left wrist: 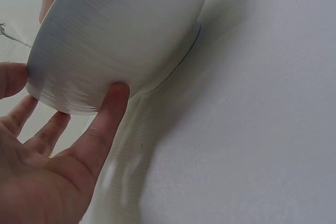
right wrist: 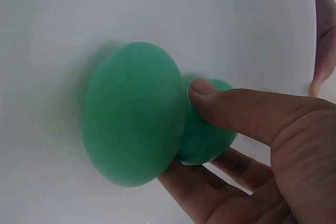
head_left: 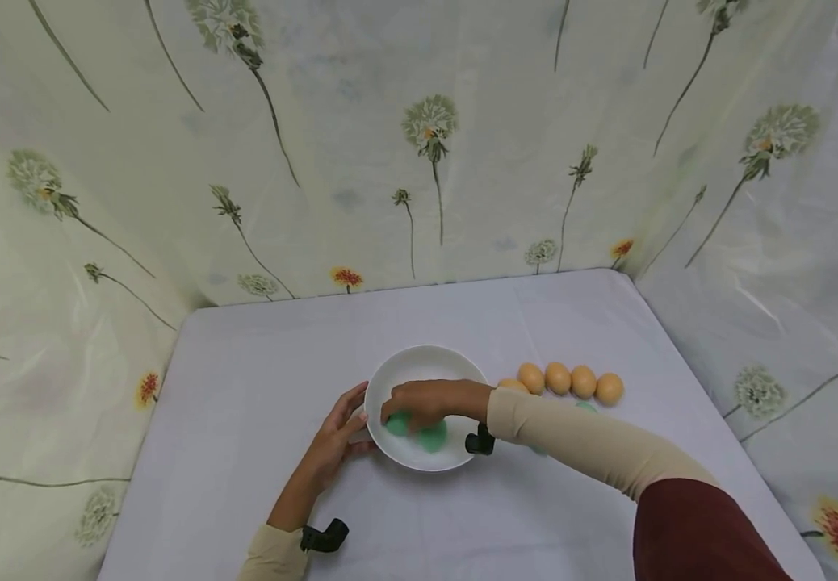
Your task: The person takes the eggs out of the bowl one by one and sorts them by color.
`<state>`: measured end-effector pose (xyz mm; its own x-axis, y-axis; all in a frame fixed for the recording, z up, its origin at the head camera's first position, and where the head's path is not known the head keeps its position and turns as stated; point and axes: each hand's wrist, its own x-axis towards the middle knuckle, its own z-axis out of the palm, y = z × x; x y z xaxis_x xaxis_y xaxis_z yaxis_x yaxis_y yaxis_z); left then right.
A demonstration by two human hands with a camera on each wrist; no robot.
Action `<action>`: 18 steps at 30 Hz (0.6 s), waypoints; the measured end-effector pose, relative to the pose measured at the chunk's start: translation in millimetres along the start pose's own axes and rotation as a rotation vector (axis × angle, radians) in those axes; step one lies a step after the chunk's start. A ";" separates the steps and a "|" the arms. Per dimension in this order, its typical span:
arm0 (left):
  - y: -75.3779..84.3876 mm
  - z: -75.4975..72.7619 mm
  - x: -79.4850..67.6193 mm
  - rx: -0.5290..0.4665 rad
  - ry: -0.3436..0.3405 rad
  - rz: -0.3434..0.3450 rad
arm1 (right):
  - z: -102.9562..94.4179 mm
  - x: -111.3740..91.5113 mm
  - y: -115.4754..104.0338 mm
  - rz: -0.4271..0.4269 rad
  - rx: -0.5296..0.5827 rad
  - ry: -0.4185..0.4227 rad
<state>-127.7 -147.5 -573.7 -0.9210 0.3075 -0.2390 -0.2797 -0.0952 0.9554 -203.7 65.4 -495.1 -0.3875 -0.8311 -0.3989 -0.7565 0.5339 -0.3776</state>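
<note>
A white bowl (head_left: pixel 455 367) stands on the cloth-covered table. My left hand (head_left: pixel 332 442) grips its left side; in the left wrist view the thumb is at the rim and the fingertips rest on the outer wall (left wrist: pixel 121 24). Inside the bowl, my right hand (head_left: pixel 419 403) pinches a green egg (right wrist: pixel 207 135) between thumb and fingers. A second green egg (right wrist: pixel 135 114) lies on the bowl's bottom beside it, against the fingers. In the head view the right hand partly covers the held egg (head_left: pixel 399 423).
Several brown eggs (head_left: pixel 558 378) stand in a row right of the bowl, one partly behind the right sleeve. Green edges (head_left: pixel 586 407) peek out around the right forearm. White cloth covers the table (head_left: pixel 259 355), with dandelion-printed sheets (head_left: pixel 361 161) hanging around it.
</note>
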 end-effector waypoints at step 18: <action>-0.5 2.4 -0.5 -0.020 0.006 -0.008 | -25.3 -43.6 15.6 0.033 0.104 0.111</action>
<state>-126.5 -145.3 -573.6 -0.9204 0.3023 -0.2478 -0.2923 -0.1115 0.9498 -212.0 106.0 -462.4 -0.4718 -0.8217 -0.3197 -0.6857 0.5699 -0.4528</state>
